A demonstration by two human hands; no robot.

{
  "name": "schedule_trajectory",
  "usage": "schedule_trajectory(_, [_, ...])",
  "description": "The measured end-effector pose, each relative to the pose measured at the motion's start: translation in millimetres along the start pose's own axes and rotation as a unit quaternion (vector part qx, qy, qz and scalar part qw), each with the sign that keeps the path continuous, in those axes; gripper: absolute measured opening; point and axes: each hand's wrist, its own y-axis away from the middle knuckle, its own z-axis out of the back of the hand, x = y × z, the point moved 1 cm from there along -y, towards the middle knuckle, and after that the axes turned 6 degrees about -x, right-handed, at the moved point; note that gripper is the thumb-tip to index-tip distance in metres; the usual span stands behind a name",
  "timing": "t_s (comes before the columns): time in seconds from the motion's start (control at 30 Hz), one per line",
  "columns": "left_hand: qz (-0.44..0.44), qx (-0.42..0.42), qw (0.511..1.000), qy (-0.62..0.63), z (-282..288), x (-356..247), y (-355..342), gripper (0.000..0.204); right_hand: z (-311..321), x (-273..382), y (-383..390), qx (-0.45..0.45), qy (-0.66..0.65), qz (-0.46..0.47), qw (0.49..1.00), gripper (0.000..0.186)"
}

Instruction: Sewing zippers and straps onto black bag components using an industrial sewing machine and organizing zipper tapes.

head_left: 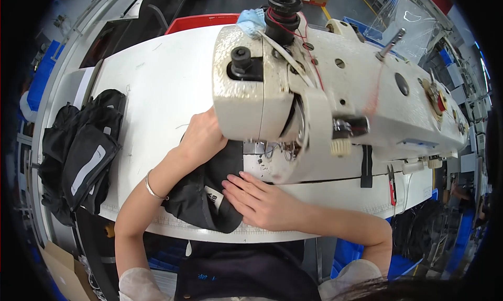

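Note:
A black fabric piece with a small white label lies folded at the front of the white sewing table, its far end beside the presser foot and needle area of a sewing machine. My left hand bears on the far left part of the cloth. Its fingers are bent around the fabric, and their tips are partly hidden by the machine head. My right hand lies flat, fingers stretched out, with the fingertips on the cloth's right edge by the label.
At the table's left edge sits a pile of black fabric pouches, one with a pale strip. Right of the needle lie a black strap and red-handled thread snips. A red bin stands behind the table, a cardboard box at lower left.

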Motion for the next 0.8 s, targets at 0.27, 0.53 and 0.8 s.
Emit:
schedule_trajectory(0.27, [-0.038,0.038,0.995,0.078,-18.8,20.4,7.2,0.028,7.9,-8.3,-1.8,0.042,-0.018,-0.08,0.996,0.057])
schedule_trajectory(0.53, [-0.022,0.045,0.994,0.096,-21.6,19.7,1.8,0.026,14.9,-23.3,17.3,0.026,-0.153,-0.107,0.982,0.057])
schedule_trajectory(0.8, [-0.008,0.061,0.992,0.112,-22.8,24.0,-3.5,0.025,18.7,-27.6,10.5,-0.021,-0.099,-0.096,0.99,0.043])
